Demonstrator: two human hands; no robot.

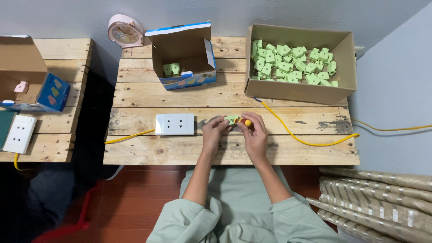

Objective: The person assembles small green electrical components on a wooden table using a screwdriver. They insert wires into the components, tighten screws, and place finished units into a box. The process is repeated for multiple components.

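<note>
On the pale plank tabletop (180, 94), against a grey wall, a small green piece (232, 119) is pinched at centre by the left hand (213, 133), while a yellow-tipped tool (245, 122) is gripped by the right hand (254, 135); at nine o'clock a white socket block (174, 124) is seen, at one o'clock a carton of green pieces (294, 63), a yellow cable (306, 140) trailing between
</note>
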